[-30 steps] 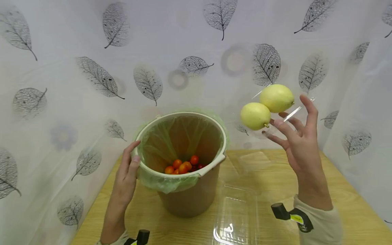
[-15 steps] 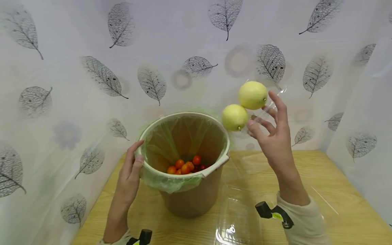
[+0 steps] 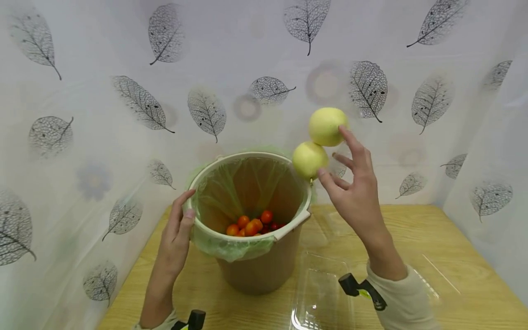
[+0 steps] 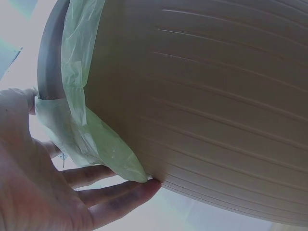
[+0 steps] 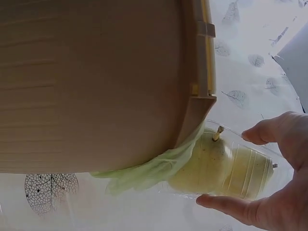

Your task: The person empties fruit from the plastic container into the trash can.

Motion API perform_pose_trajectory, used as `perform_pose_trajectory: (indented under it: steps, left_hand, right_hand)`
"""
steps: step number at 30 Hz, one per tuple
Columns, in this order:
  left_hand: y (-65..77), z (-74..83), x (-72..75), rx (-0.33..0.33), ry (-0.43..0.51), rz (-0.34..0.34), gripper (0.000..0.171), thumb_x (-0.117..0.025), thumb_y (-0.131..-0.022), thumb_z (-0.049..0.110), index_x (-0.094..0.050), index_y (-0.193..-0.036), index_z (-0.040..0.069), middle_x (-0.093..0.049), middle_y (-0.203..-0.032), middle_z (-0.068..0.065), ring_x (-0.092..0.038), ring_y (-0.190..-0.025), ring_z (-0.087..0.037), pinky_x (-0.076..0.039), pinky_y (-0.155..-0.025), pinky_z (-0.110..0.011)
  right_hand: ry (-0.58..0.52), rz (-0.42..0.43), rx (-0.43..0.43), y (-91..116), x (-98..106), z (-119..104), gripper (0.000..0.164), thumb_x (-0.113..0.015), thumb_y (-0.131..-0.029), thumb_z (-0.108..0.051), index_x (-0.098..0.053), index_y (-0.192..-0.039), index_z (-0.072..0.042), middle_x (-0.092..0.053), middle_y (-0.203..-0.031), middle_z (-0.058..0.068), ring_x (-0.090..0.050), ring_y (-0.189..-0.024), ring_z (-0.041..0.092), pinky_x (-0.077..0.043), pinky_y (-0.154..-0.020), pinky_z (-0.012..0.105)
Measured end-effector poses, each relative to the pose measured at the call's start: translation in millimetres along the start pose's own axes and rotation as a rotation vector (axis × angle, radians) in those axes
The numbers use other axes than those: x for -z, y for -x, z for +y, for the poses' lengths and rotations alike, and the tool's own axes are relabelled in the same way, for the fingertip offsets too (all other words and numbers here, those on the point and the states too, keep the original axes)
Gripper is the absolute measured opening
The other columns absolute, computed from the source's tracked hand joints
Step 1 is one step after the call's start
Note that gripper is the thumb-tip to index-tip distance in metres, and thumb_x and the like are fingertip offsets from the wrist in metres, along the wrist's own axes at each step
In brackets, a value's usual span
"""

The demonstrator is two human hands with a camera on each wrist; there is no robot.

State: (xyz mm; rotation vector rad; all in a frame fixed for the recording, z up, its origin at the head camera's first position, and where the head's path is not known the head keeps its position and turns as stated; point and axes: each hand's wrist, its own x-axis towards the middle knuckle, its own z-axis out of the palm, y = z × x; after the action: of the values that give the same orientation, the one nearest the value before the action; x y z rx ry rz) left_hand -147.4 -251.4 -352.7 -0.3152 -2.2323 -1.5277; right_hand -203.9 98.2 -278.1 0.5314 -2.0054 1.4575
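A brown bucket [image 3: 257,270] with a pale rim stands on the table, lined with a green plastic bag [image 3: 235,247]. Several small orange-red tomatoes [image 3: 250,228] lie at its bottom. My left hand [image 3: 173,243] grips the rim at the left side, with fingers along the bag's folded edge in the left wrist view. My right hand [image 3: 354,192] holds a clear ribbed plastic box [image 5: 248,173] between thumb and fingers. Inside it are two pale yellow fruits with short stems, an upper fruit [image 3: 327,126] and a lower fruit [image 3: 309,160]. The lower one overlaps the bucket's right rim in the head view.
Clear plastic trays [image 3: 323,288] lie on the wooden table [image 3: 396,233] to the right of the bucket. A white curtain with leaf prints [image 3: 268,46] closes off the back and sides. A handle lug [image 3: 293,224] juts from the bucket's right front.
My right hand has moved left with the box and the two fruits, from right of the bucket to its right rim. My left hand keeps its hold on the rim.
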Motion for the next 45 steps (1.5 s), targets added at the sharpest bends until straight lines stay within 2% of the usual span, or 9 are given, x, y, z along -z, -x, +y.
perform_pose_trajectory:
  steps: [5, 10, 12, 16, 18, 26, 38, 42, 45]
  left_hand:
    - [0.9, 1.0, 1.4, 0.008, 0.013, -0.005, 0.047, -0.035, -0.113, 0.022, -0.036, -0.159, 0.022, -0.026, -0.165, -0.005, -0.023, -0.151, -0.023, -0.027, -0.115, -0.047]
    - [0.9, 0.9, 1.0, 0.006, 0.004, 0.001, 0.046, -0.035, -0.113, 0.022, -0.036, -0.159, 0.022, -0.028, -0.164, -0.004, -0.026, -0.149, -0.023, -0.03, -0.113, -0.039]
    - [0.7, 0.7, 0.6, 0.003, 0.0, 0.002, 0.046, -0.035, -0.113, 0.021, -0.036, -0.159, 0.021, -0.029, -0.164, -0.004, -0.028, -0.148, -0.024, -0.031, -0.113, -0.041]
    - [-0.1, 0.3, 0.3, -0.006, 0.015, -0.003, 0.046, -0.036, -0.112, 0.022, -0.036, -0.159, 0.02, -0.027, -0.164, -0.005, -0.025, -0.15, -0.025, -0.026, -0.113, -0.058]
    - [-0.7, -0.3, 0.2, -0.009, 0.028, -0.007, 0.046, -0.036, -0.112, 0.022, -0.036, -0.159, 0.02, -0.026, -0.165, -0.005, -0.022, -0.151, -0.025, -0.024, -0.113, -0.062]
    - [-1.3, -0.7, -0.4, -0.012, 0.026, -0.003, 0.047, -0.036, -0.112, 0.022, -0.037, -0.159, 0.02, -0.027, -0.165, -0.005, -0.023, -0.15, -0.024, -0.024, -0.113, -0.061]
    - [-0.7, -0.7, 1.0, -0.009, 0.021, -0.003, 0.046, -0.035, -0.113, 0.023, -0.036, -0.159, 0.02, -0.026, -0.165, -0.005, -0.022, -0.151, -0.026, -0.023, -0.114, -0.061]
    - [-0.4, -1.0, 1.0, -0.008, 0.027, -0.006, 0.046, -0.035, -0.113, 0.023, -0.036, -0.159, 0.021, -0.026, -0.165, -0.005, -0.023, -0.151, -0.025, -0.024, -0.114, -0.061]
    - [-0.3, -1.2, 0.5, -0.01, 0.034, -0.008, 0.047, -0.035, -0.112, 0.023, -0.036, -0.159, 0.021, -0.026, -0.165, -0.004, -0.024, -0.15, -0.024, -0.024, -0.114, -0.06]
  right_hand:
    - [0.053, -0.017, 0.069, -0.2, -6.0, -1.5, 0.081, -0.075, -0.092, -0.001, -0.041, -0.158, -0.035, -0.036, -0.153, 0.003, -0.053, -0.129, 0.03, -0.057, -0.082, 0.047]
    - [0.112, -0.016, 0.144, 0.6, -10.6, -2.1, 0.079, -0.078, -0.09, -0.003, -0.044, -0.156, -0.03, -0.035, -0.154, 0.009, -0.053, -0.126, 0.031, -0.057, -0.08, 0.052]
    - [0.137, -0.012, 0.17, 1.5, -11.9, -2.2, 0.078, -0.079, -0.09, -0.003, -0.046, -0.155, -0.029, -0.035, -0.155, 0.011, -0.053, -0.126, 0.032, -0.057, -0.079, 0.053]
    - [0.18, -0.021, 0.215, 2.8, -13.7, -2.9, 0.075, -0.08, -0.09, -0.007, -0.048, -0.154, -0.028, -0.034, -0.157, 0.012, -0.051, -0.13, 0.035, -0.057, -0.08, 0.054]
    - [0.194, -0.029, 0.229, 3.1, -14.4, -3.2, 0.074, -0.08, -0.09, -0.008, -0.049, -0.153, -0.028, -0.033, -0.158, 0.012, -0.051, -0.132, 0.037, -0.057, -0.081, 0.054]
    - [0.212, -0.039, 0.25, 4.5, -16.6, -2.6, 0.072, -0.08, -0.09, -0.007, -0.05, -0.152, -0.026, -0.031, -0.161, 0.011, -0.057, -0.121, 0.038, -0.057, -0.083, 0.054]
    - [0.213, -0.048, 0.257, 5.2, -19.0, -2.4, 0.071, -0.078, -0.092, -0.008, -0.048, -0.154, -0.028, -0.028, -0.163, 0.005, -0.051, -0.132, 0.036, -0.055, -0.086, 0.057]
    - [0.186, -0.018, 0.253, 6.5, -18.6, -0.8, 0.073, -0.079, -0.09, -0.006, -0.048, -0.154, -0.025, -0.03, -0.162, 0.004, -0.05, -0.134, 0.033, -0.056, -0.085, 0.056]
    - [0.132, 0.035, 0.213, 9.6, -13.7, 1.8, 0.076, -0.079, -0.088, -0.001, -0.047, -0.154, -0.022, -0.035, -0.158, 0.002, -0.052, -0.131, 0.029, -0.057, -0.084, 0.048]
